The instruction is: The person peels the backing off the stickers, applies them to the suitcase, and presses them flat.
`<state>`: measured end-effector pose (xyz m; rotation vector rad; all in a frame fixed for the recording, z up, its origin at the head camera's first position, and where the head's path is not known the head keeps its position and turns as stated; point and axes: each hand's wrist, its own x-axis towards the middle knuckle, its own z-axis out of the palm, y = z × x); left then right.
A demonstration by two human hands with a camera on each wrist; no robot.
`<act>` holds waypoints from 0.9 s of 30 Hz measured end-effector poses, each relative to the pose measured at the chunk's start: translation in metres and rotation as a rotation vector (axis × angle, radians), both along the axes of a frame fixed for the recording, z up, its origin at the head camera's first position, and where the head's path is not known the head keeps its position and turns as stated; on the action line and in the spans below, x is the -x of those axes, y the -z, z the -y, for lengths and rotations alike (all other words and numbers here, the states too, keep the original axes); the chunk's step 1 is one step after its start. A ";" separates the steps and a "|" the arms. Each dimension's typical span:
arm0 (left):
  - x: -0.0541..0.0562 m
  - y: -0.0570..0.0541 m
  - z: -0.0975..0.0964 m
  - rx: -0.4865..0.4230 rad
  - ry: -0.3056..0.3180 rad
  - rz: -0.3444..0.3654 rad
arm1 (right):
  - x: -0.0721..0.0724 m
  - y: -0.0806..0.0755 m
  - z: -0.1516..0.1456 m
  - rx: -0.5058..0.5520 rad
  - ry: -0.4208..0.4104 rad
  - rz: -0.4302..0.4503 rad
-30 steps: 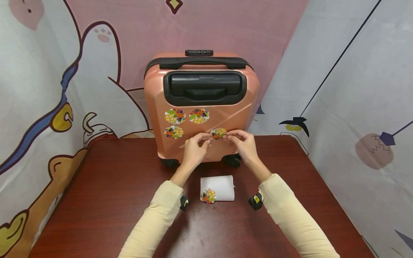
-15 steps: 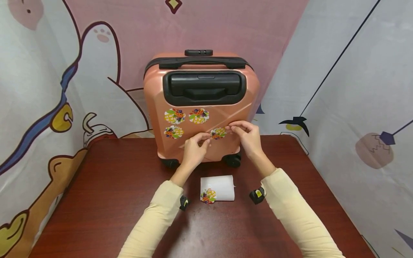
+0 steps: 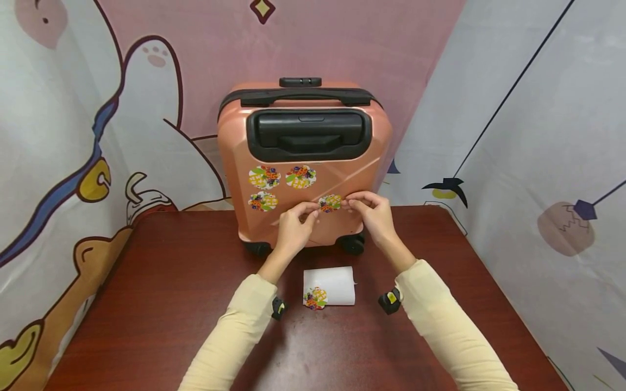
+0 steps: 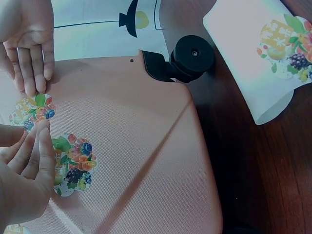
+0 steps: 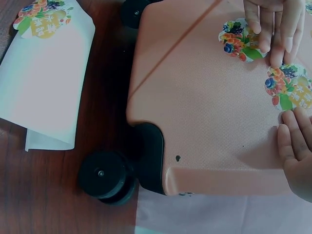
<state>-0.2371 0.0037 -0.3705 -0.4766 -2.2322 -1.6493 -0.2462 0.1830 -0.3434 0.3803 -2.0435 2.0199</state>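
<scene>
A round fruit-print sticker (image 3: 330, 203) lies against the lower front of the pink suitcase (image 3: 235, 146), between both hands. My left hand (image 3: 295, 225) has its fingertips at the sticker's left edge, its fingers fairly straight in the left wrist view. My right hand (image 3: 376, 216) touches the opposite edge with extended fingertips (image 5: 288, 117). Three similar stickers sit farther left: two in an upper row, an upper-left sticker (image 3: 264, 177) and an upper-right sticker (image 3: 300, 177), and a lower-left sticker (image 3: 262, 201) beneath. The fingertips partly cover the edges of the sticker between them.
A curled white backing sheet (image 3: 337, 285) lies on the dark red table (image 3: 195, 304) in front of the suitcase, one fruit sticker (image 3: 315, 298) at its corner. Black wheels (image 3: 353, 244) are at the suitcase's lower edge. A cartoon-print cloth (image 3: 195, 65) hangs behind and beside it.
My right hand moved up and right along the sticker's edge, then came back down to its right side. My left hand and the sticker stay in place.
</scene>
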 end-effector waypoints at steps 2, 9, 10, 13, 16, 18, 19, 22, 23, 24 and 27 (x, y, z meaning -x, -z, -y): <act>0.000 0.000 0.001 0.002 0.000 0.001 | 0.000 0.000 0.000 0.009 -0.007 0.004; -0.001 0.001 0.005 0.003 0.022 -0.003 | -0.002 0.001 0.000 -0.024 -0.016 0.030; -0.001 0.001 0.005 0.007 0.024 -0.003 | -0.002 0.002 0.000 -0.032 -0.017 0.035; -0.002 0.004 0.006 0.020 0.027 -0.003 | -0.004 0.006 -0.002 -0.053 -0.018 0.053; -0.003 0.007 0.007 0.031 0.033 0.001 | -0.006 0.011 -0.005 -0.079 -0.019 0.073; -0.004 0.010 0.007 0.031 0.040 0.007 | -0.007 0.016 -0.007 -0.100 -0.022 0.090; -0.005 0.012 0.007 0.032 0.044 0.008 | -0.008 0.019 -0.009 -0.110 -0.024 0.103; -0.008 0.018 0.009 0.031 0.066 0.015 | -0.010 0.028 -0.012 -0.145 -0.027 0.147; -0.008 0.020 0.009 0.029 0.078 0.022 | -0.011 0.031 -0.013 -0.156 -0.029 0.164; -0.009 0.022 0.010 0.028 0.092 0.030 | -0.013 0.034 -0.014 -0.171 -0.030 0.181; -0.011 0.030 0.012 0.036 0.125 0.049 | -0.017 0.044 -0.018 -0.220 -0.034 0.231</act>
